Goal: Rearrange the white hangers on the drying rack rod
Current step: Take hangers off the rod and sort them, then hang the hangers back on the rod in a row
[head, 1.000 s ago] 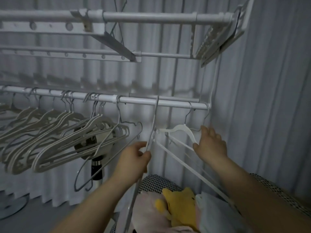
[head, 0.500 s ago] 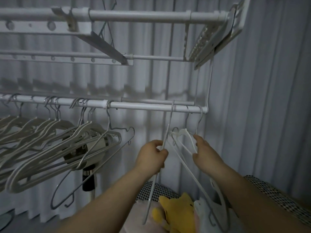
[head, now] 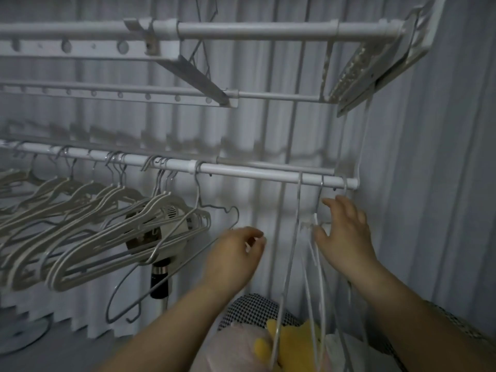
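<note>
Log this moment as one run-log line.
left hand: loosely curled, empty, clear of hangers | right hand: fingers spread, against white hangers at right end of rod | bunched hangers: further left

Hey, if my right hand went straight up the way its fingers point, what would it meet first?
Probably the hanger hooks on the rod, just above the right hand; depth is unclear.

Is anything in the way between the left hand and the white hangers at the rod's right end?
Nothing visible. The left hand sits just left of the white hangers, with only curtain behind the gap. The right hand touches them from the other side.
</note>
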The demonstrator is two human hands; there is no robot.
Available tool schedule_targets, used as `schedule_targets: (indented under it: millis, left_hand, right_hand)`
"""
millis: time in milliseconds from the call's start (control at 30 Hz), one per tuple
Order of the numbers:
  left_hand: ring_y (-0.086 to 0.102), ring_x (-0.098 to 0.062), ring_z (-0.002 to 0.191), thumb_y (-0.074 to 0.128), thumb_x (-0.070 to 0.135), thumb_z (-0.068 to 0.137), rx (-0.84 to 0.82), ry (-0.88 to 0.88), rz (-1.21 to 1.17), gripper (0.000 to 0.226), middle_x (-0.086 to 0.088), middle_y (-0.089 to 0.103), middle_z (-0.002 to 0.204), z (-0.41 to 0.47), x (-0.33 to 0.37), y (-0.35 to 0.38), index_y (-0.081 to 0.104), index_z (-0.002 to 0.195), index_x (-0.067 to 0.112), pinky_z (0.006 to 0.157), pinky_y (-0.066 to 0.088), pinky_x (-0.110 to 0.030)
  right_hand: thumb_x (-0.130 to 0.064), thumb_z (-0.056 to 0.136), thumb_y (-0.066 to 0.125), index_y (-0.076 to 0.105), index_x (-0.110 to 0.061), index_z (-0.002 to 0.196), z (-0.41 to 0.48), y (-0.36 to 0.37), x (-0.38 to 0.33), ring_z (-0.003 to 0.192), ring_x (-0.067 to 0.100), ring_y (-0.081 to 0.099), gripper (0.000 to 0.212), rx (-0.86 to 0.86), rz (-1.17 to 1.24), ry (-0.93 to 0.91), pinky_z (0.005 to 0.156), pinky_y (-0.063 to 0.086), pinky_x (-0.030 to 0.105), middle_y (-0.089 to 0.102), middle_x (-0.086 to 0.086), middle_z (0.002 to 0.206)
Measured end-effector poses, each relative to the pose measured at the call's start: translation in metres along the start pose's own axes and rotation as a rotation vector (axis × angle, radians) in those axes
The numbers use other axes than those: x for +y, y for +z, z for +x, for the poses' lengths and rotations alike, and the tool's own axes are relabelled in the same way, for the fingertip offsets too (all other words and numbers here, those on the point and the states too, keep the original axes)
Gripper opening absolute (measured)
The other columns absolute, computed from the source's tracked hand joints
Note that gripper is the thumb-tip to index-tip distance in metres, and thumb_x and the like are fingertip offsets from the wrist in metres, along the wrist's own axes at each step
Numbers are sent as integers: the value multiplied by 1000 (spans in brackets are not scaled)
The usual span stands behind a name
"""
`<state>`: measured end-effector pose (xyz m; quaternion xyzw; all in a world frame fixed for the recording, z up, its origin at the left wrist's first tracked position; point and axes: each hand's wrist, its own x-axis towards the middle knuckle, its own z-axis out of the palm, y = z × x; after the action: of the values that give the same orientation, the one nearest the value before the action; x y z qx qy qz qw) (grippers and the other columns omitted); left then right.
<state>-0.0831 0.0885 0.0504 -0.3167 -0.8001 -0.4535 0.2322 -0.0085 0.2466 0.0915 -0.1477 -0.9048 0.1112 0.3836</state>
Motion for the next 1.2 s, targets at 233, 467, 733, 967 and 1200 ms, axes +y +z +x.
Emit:
schedule_targets:
  millis: [233, 467, 733, 967, 1200]
  left_hand:
    - [45, -37, 116, 60, 18, 80, 261, -189, 471, 43, -16, 53, 128, 1, -61, -66, 55, 122, 9, 96, 35, -40]
    - [59, -29, 102, 42, 24, 92, 10, -469, 513, 39, -9, 62, 114, -23, -100, -88, 37, 130, 17, 80, 48, -37]
    - [62, -31, 90, 37, 11, 94, -184, -259, 300, 22, -15, 67, 93, -27, -103, -71, 56, 105, 8, 71, 45, -31]
    - [62, -10, 85, 43, 35, 92, -278, -67, 68, 34, 3, 69, 99, -28, -85, -56, 52, 123, 23, 63, 40, -17]
    - [62, -21, 87, 56, 20, 85, 140, 247, 140, 22, -4, 71, 93, -13, -99, -113, 70, 97, 11, 75, 38, -21]
  right_hand:
    - [-31, 89, 48, 22, -18, 141, 1, 28, -44, 138, 20, 9, 60, -129, 13, -141, 111, 12, 31, 11, 1, 153]
    - [-35, 89, 47, 23, -21, 140, 0, 54, -51, 139, 21, 9, 58, -288, -79, -172, 112, 12, 31, 17, 0, 151]
    - [-28, 90, 46, 28, -19, 139, -1, 57, -57, 137, 21, 15, 53, -225, -68, -113, 112, 14, 31, 24, 2, 149]
    - [-23, 91, 47, 33, -17, 137, -4, 50, -63, 136, 21, 14, 49, -88, -64, -44, 105, 10, 23, 24, 3, 149]
    - [-22, 89, 50, 39, -15, 134, -6, 61, -109, 135, 20, 18, 47, -20, -74, -105, 105, 10, 22, 28, 5, 146]
